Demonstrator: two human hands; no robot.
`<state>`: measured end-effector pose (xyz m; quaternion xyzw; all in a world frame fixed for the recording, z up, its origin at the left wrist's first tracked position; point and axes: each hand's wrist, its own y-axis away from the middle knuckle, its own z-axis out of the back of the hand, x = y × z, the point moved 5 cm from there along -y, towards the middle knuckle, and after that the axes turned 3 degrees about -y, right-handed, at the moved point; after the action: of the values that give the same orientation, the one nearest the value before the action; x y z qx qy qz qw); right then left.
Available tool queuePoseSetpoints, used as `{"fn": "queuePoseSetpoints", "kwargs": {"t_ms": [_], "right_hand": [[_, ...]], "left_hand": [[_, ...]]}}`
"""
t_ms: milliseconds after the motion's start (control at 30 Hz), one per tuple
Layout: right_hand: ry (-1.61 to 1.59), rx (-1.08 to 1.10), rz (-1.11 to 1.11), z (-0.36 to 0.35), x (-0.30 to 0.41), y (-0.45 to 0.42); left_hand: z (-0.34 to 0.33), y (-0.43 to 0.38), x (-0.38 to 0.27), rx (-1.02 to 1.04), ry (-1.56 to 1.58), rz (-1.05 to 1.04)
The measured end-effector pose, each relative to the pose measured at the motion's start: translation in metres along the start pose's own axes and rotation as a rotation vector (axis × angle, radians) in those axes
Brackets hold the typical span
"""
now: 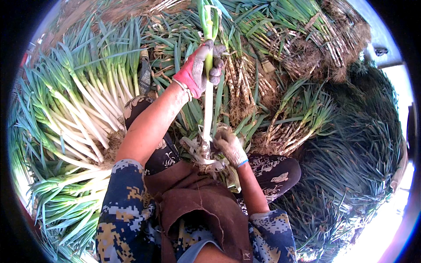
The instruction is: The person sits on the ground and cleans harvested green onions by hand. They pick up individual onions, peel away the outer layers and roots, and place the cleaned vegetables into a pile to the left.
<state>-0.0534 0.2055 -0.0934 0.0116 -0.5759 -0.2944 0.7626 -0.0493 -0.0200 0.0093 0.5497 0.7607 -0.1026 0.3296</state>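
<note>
My left hand [205, 67], in a red and grey glove, grips a long green onion [208, 105] by the upper shank. The stalk stands nearly upright, its white shank bare and its dirty root end low over my lap. Beside that root end is my right hand [227, 143], in a soiled pale knit glove with its fingers curled. Whether it pinches a strip of skin is hidden. Peeled outer skins [213, 164] hang and lie around the roots, above a brown apron [197, 194].
Cleaned long onions with white shanks [88, 111] fan out at the left. Unpeeled onions with brown, rooty stalks [243, 75] lie ahead, and a smaller bunch [292, 125] sits right of my knee. A large mass of dark green leaves [345, 157] fills the right side.
</note>
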Motion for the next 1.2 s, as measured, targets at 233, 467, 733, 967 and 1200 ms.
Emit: {"fn": "queuePoseSetpoints", "kwargs": {"t_ms": [233, 467, 733, 967, 1200], "right_hand": [[-0.228, -0.283, -0.187, 0.035, -0.051, 0.039], [-0.569, -0.046, 0.392, 0.015, 0.058, -0.027], [-0.237, 0.191, 0.391, -0.004, 0.080, 0.017], [-0.162, 0.085, 0.202, 0.015, 0.070, 0.111], [0.134, 0.081, 0.086, 0.010, 0.007, 0.152]], "left_hand": [[0.011, -0.012, -0.021, 0.085, 0.163, -0.071], [0.010, -0.015, -0.006, -0.021, 0.203, -0.095], [0.020, -0.021, -0.021, -0.068, 0.281, -0.055], [0.048, -0.018, -0.062, -0.227, 0.153, -0.188], [0.068, -0.003, -0.171, -0.042, -0.118, -0.341]]}}
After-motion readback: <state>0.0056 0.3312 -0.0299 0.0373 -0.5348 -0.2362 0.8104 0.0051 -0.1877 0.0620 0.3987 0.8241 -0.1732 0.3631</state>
